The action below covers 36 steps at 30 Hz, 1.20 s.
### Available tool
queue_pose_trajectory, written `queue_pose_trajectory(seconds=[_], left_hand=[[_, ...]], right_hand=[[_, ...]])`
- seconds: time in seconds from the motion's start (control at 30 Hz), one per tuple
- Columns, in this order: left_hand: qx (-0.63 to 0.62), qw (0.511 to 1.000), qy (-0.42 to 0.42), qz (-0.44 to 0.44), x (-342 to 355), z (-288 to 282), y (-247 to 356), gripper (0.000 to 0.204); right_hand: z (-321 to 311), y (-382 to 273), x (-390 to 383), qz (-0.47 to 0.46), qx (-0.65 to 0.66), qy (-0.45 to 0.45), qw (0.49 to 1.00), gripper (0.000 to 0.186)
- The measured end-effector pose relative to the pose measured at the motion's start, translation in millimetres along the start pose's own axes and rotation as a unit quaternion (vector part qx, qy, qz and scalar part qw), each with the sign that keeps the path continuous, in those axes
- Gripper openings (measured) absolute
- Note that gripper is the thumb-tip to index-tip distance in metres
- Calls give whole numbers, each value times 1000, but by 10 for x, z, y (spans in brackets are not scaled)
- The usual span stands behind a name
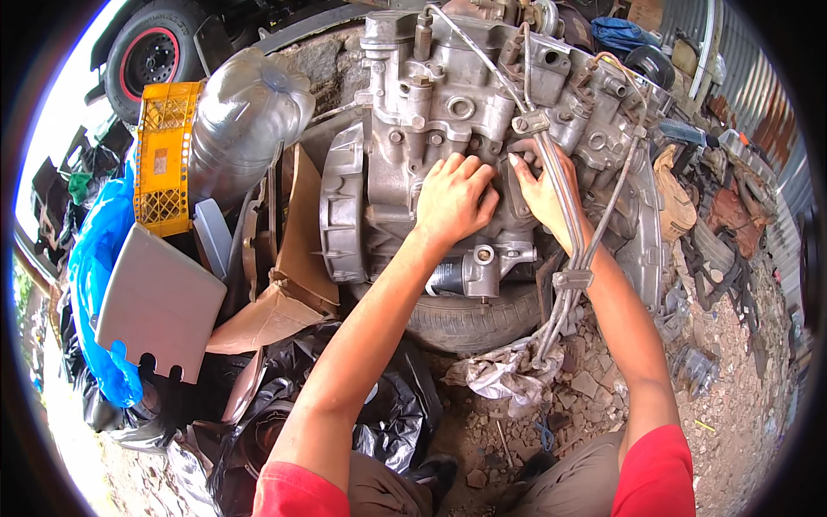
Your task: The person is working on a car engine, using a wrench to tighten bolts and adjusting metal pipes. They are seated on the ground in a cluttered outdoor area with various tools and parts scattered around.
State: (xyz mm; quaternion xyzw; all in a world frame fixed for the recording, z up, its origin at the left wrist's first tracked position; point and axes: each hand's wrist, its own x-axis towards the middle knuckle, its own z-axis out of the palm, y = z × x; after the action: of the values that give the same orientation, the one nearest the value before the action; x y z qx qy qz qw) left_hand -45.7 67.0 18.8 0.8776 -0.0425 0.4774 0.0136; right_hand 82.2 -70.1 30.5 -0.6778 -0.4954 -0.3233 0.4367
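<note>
A grey metal engine (396, 103) fills the upper middle, lying on a worn tyre (474, 323). On its side rests my left hand (457, 196), fingers curled against the casting; what they grip, if anything, is hidden. Close to its right, my right hand (544, 196) reaches behind a bundle of thin metal pipes (564, 194). Its thumb and fingers are bent together at a dark oblong metal part (514, 196); anything between them cannot be made out. Below my hands is a round metal housing (484, 267) with a dark cylindrical filter (445, 277) beside it.
At left are a clear plastic bottle (250, 116), a yellow crate (164, 159), torn cardboard (297, 241), a grey panel (159, 302) and black plastic bags (388, 409). A dirty rag (508, 375) lies on rubble under the pipes. Scrap parts lie along the corrugated metal wall (767, 103).
</note>
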Motion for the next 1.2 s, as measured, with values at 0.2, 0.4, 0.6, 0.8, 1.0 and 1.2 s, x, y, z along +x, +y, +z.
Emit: queue_pose_trajectory(seconds=[0.2, 0.4, 0.6, 0.8, 1.0, 1.2], left_hand=[[-10, 1000, 21, 9, 14, 14, 0, 19], [-5, 1000, 7, 8, 10, -1, -8, 19], [-7, 1000, 15, 7, 0, 7, -8, 19], [4, 1000, 5, 8, 6, 1, -2, 20], [6, 1000, -1, 6, -7, 0, -13, 21], [5, 1000, -7, 2, 7, -11, -3, 20]], right_hand=[[-6, 43, 41, 7, -55, -11, 998, 17], [19, 38, 31, -14, -22, -2, 1000, 17], [-29, 18, 44, 7, -34, -23, 999, 19], [13, 107, -3, 19, -26, -1, 999, 19], [25, 135, -13, -18, -25, 14, 999, 20], [-29, -16, 56, 38, -14, -37, 998, 21]])
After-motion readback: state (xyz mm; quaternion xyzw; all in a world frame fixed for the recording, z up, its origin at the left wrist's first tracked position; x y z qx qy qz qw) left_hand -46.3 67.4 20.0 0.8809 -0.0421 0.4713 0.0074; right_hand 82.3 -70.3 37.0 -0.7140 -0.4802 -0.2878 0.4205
